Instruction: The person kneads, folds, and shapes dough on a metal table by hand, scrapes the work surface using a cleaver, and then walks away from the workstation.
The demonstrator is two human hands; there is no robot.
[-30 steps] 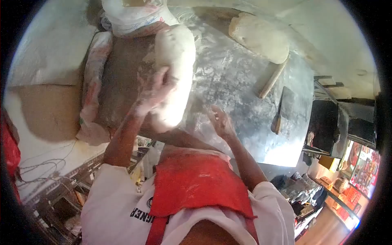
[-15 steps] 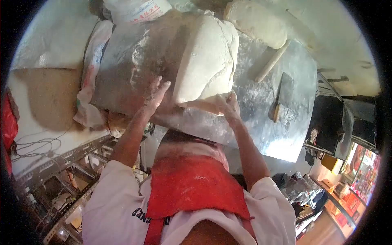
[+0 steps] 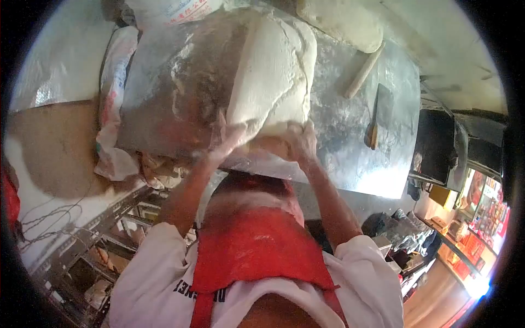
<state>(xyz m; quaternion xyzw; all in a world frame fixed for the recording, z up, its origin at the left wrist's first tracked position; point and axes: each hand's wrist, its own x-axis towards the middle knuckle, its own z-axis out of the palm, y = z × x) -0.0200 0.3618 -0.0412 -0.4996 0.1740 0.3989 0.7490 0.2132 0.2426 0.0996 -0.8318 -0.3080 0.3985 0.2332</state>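
A large slab of pale dough [image 3: 273, 76] lies lengthwise on the floured metal worktop [image 3: 350, 153], with a ragged seam along its upper face. At its near left corner, my left hand [image 3: 228, 135] grips the edge, thumb and fingers closed around it. My right hand [image 3: 301, 141] has its fingers curled over the near right corner of the same dough. Both hands are dusted with flour. The underside of the near end shows between them.
Right of the dough lie a wooden rolling pin [image 3: 364, 72] and a scraper with a wooden handle [image 3: 378, 117]. Another dough piece [image 3: 344, 22] rests at the back. A printed sack [image 3: 172, 10] stands at the back left, and a rolled plastic bag [image 3: 114, 98] lines the left edge.
Over the last second the dough has turned over and widened, its seam now showing. My left hand let go, then closed on the near left corner. My right hand came to the near right corner.
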